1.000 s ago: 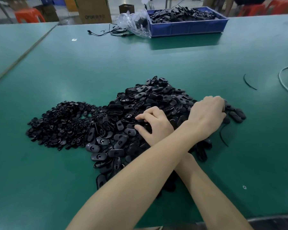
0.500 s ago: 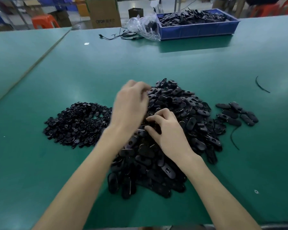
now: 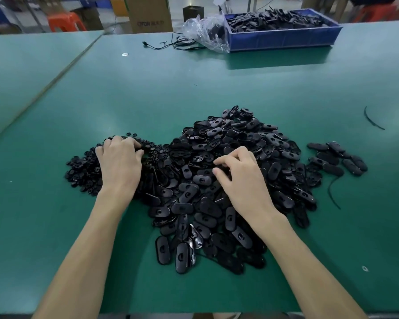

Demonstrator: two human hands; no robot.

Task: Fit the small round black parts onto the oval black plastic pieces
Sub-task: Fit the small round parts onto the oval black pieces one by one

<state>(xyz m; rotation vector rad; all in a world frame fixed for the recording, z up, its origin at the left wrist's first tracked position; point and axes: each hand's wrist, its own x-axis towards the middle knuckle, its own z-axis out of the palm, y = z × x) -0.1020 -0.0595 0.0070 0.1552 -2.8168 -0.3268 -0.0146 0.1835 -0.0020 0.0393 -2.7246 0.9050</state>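
Two black heaps are lying side by side on the green table (image 3: 194, 88), my left hand (image 3: 120, 164) curling its fingers into the small round parts (image 3: 81, 168), my right hand (image 3: 244, 180) resting curled on the oval pieces (image 3: 240, 134), whether either is gripping anything I cannot tell.

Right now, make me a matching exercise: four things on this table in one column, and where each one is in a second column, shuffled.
1. left hand
2. right hand
3. blue bin
4. clear plastic bag

A. on the pile of oval pieces
B. far side of the table, full of black parts
C. on the heap of small round parts
D. at the bin's end, by the black cable

Pairs: 1-C, 2-A, 3-B, 4-D
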